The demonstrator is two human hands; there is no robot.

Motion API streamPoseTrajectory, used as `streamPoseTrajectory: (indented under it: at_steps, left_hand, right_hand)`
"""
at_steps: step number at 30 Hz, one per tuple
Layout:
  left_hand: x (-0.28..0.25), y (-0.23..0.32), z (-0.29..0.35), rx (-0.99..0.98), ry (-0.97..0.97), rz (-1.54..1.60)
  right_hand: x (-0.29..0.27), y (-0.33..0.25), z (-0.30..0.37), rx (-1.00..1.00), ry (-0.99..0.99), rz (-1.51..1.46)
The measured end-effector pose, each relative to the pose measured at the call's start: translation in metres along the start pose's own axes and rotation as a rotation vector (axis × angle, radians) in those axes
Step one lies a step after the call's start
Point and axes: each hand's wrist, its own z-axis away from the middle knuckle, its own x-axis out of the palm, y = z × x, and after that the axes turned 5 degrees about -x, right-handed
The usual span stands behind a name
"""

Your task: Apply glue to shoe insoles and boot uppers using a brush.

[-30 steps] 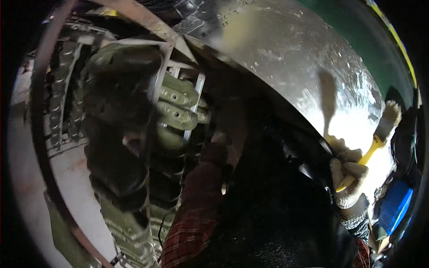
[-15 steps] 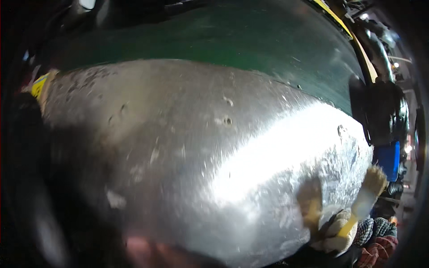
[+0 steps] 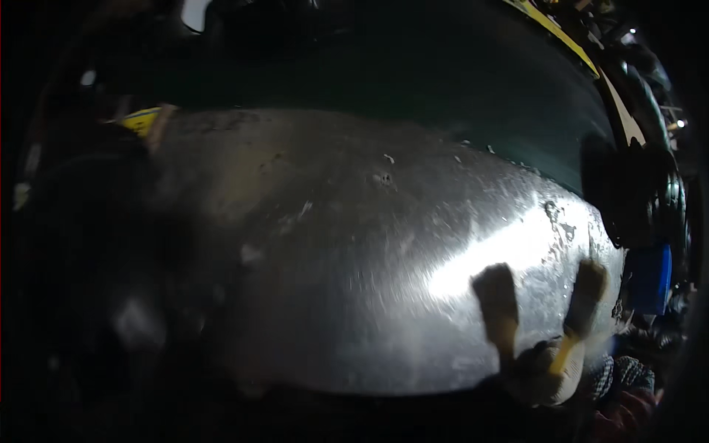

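At the lower right my right hand (image 3: pixel 559 385), in a pale knit glove, is closed round the yellow handle of a flat brush (image 3: pixel 587 295). Its bristles point up, over the shiny metal sheet (image 3: pixel 332 221) or just beside its right part. A dark mirror image of the brush shows on the metal to its left. Whether the bristles touch the sheet I cannot tell. Checked cloth and a reddish sleeve lie beside the glove. My left hand does not show; the lower left is very dark and blurred.
Behind the metal lies a dark green surface (image 3: pixel 443 81). A yellow strip (image 3: pixel 557 33) edges it at the far right. On the right stand a black object (image 3: pixel 628 192) and a blue container (image 3: pixel 650 280). A yellow label (image 3: pixel 140 122) sits at the left. Small scraps dot the metal.
The view has shifted and darkened, and the bright glare on the metal has shrunk. The brush in my right hand appears slightly left and more upright. A pinkish blur at the bottom is gone.
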Motion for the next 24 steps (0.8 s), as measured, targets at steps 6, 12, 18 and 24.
streamPoseTrajectory:
  at_steps: [6,12,18,24]
  left_hand:
    - [-0.014,-0.002,0.171,-0.101,-0.330,0.710]
    - [-0.006,0.012,0.328,-0.136,-0.542,1.270]
    - [-0.054,0.047,0.477,0.088,-0.675,1.263]
    - [-0.099,0.135,0.576,0.362,-0.537,1.295]
  right_hand:
    - [0.002,-0.015,-0.015,-0.798,0.447,0.687]
    - [0.006,-0.002,-0.009,-1.063,0.578,0.639]
    - [-0.004,-0.011,0.083,-1.077,0.541,0.592]
    - [-0.030,0.041,0.173,-0.943,0.678,0.087]
